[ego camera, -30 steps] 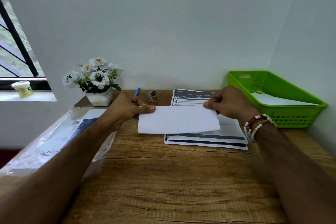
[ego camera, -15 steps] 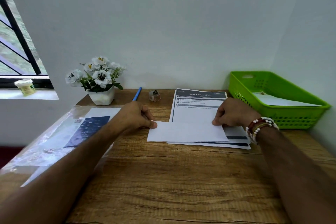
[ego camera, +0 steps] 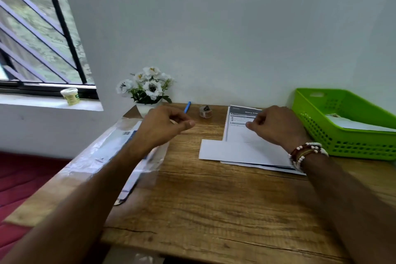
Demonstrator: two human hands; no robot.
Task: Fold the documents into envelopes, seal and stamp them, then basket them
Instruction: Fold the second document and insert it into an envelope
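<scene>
Grip slack on both sides: the left hand (ego camera: 162, 127) hangs with loosely curled fingers, holding nothing, left of the paper stack (ego camera: 240, 133). The right hand (ego camera: 276, 127), equally loose and holding nothing, hovers over the stack's far half. The white envelope (ego camera: 233, 151) lies flat across the stack's near edge, below both hands and touched by neither. A green basket (ego camera: 347, 146) sits right of the stack.
</scene>
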